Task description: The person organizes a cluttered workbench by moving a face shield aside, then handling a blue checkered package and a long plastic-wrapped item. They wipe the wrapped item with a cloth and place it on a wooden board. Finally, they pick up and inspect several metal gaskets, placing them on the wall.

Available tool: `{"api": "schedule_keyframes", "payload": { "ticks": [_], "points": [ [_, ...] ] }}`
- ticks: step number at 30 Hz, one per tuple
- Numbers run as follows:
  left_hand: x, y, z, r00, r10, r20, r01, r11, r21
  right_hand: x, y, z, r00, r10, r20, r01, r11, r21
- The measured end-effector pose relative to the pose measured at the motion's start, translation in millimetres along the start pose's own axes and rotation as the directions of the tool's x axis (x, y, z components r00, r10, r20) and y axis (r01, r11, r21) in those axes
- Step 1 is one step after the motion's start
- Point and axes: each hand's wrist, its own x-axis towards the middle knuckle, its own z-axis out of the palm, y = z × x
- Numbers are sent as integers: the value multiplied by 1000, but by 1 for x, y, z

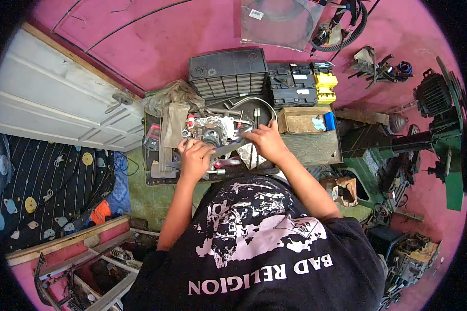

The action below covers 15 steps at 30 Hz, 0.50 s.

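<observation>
A thin, shiny, bluish-grey strip [226, 148] stretches between my two hands, low over the worktop. My left hand [195, 155] is closed on its left part. At the other end, the fingers of my right hand [267, 141] are closed round it. A curved pale band [264, 102] arcs up from behind my right hand; whether it belongs to the same strip I cannot tell. Just beyond the strip lies a cast metal engine part [213, 130] with a round opening. A red-handled tool [227, 163] and a metal socket tool [216, 171] lie on the near side.
At the back stand a black drawer cabinet [228, 72] and several black and yellow batteries [296, 85]. A cardboard box [298, 120] sits to the right, a red and black meter [152, 136] to the left. Green machinery [425, 145] stands far right, a white door [62, 98] left.
</observation>
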Motion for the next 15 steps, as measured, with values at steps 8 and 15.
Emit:
{"api": "schedule_keyframes", "payload": {
  "ticks": [8,15],
  "points": [
    [11,-10,10,948,-125,292,111,992,64,-11,27,12,976,207,70,-204,978,-47],
    [-1,-23,38,917,-113,382,58,987,151,-77,55,22,949,310,60,-306,950,-63]
  ]
}}
